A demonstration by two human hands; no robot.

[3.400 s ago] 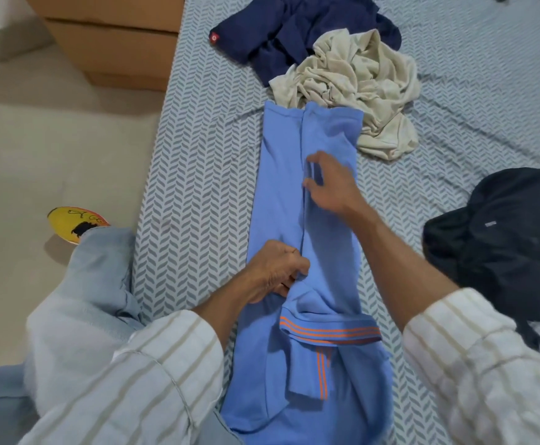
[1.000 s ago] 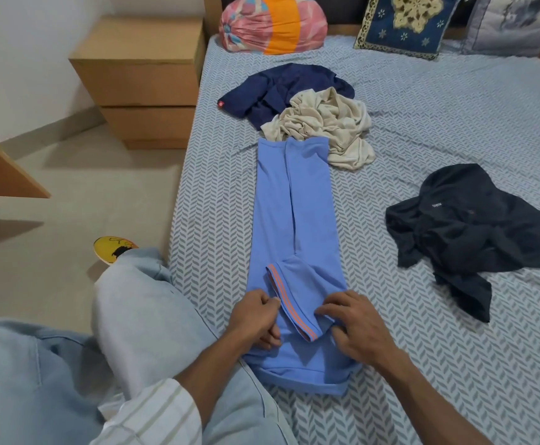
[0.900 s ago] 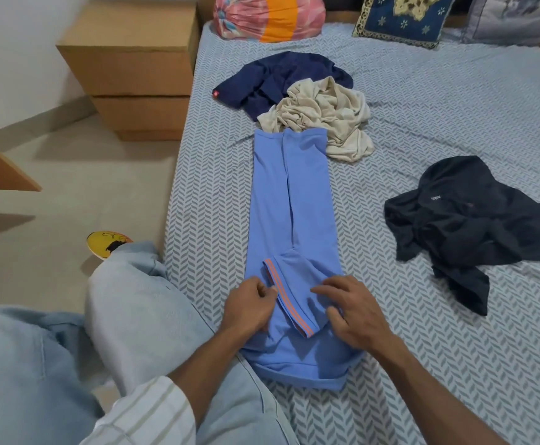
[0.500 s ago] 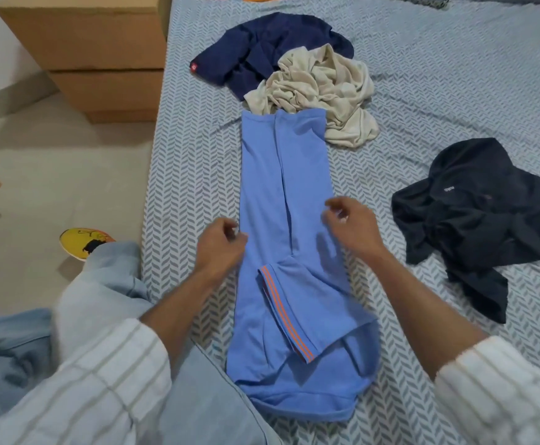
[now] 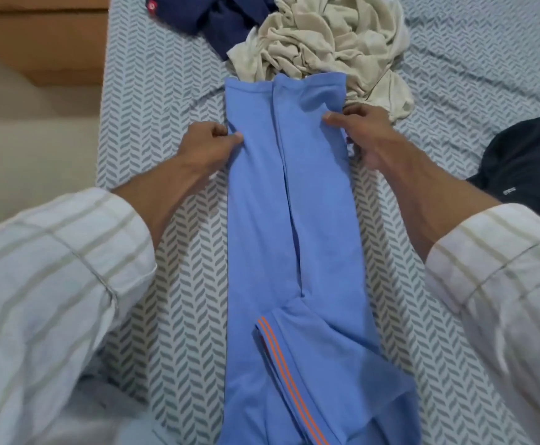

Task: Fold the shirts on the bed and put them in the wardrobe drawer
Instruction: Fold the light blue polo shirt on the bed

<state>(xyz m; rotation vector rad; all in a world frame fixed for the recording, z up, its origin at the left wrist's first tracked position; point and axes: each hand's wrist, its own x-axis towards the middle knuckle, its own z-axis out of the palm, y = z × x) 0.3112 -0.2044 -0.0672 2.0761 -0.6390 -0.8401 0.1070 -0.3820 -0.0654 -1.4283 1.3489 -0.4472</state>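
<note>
Herringbone bedsheet [image 5: 166, 91] under blue shirt [image 5: 294, 220], wooden cabinet [image 5: 43, 43] beside.

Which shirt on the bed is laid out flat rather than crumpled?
The light blue shirt, folded into a long strip and pinched by both hands; the beige, navy and black ones are crumpled.

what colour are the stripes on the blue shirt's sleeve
Orange, two thin stripes on the blue shirt, head view.

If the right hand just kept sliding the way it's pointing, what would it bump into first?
Probably the crumpled beige shirt. The right hand pinches the blue shirt near its far edge, and the beige pile lies just beyond; depth is hard to judge.
</note>
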